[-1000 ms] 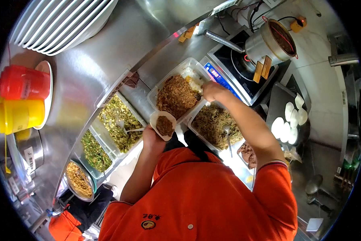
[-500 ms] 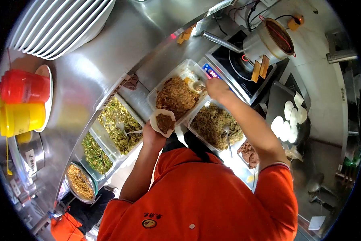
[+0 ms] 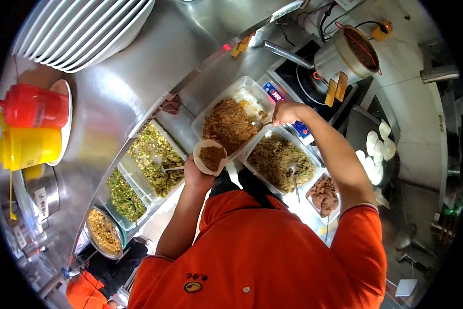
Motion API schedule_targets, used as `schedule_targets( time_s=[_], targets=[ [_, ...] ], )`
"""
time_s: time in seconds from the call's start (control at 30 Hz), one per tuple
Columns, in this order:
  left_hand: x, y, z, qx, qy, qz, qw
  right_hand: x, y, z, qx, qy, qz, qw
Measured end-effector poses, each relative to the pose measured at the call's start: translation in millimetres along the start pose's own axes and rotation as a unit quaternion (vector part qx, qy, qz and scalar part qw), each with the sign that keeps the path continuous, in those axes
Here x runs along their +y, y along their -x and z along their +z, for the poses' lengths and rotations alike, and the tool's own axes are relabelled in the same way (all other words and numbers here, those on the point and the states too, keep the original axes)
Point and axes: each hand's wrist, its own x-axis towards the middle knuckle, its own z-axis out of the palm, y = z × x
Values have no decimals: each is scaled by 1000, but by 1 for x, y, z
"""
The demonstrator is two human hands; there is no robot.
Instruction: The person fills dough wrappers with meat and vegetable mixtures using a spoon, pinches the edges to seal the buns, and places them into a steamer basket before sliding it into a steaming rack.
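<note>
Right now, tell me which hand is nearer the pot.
Right. The right hand, gripping a spoon, is beside the cooker, closer to the pot; the left hand, holding dough, is farther off.

Left hand [image 3: 198, 176] holds wrapper [image 3: 211, 142], filling [image 3: 212, 157] in it, at near corner of front tub [image 3: 216, 102]. Right hand [image 3: 289, 112] at that tub's right side, on spoon [image 3: 265, 123] reaching in. Right and nearer: second tub [image 3: 306, 149], another spoon [image 3: 295, 180] in it; then paste [image 3: 323, 195]. Left of left hand: third tub [image 3: 170, 140], fourth tub [image 3: 123, 222] beyond, then bowl [image 3: 115, 254]. Ahead right: pot [image 3: 332, 64] on hob [image 3: 301, 87]; griddle [image 3: 360, 126] right of hob. Far left, on surface [image 3: 133, 80]: plate stack [image 3: 87, 31], bottles [image 3: 38, 107] nearer
</note>
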Motion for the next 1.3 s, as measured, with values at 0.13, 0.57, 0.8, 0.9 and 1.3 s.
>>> schedule_targets(
  time_s=[0.13, 0.57, 0.8, 0.9, 1.3],
  targets=[
    [-3, -17, -8, -69, 30, 28, 997, 16, 45, 18, -23, -328, -56, 943],
    [-1, -17, 48, -179, -572, 330, 729, -61, 149, 148, 386, -131, -301, 862],
    [-18, -37, 45, -142, -256, 222, 930, -75, 161, 159, 573, -11, -328, 750],
    [-14, -15, 58, -154, -186, 199, 950, -82, 173, 163, 558, -20, -336, 758],
    [-9, 3, 72, -126, 101, 48, 986, -71, 181, 156, -122, -762, -213, 599]
  ],
)
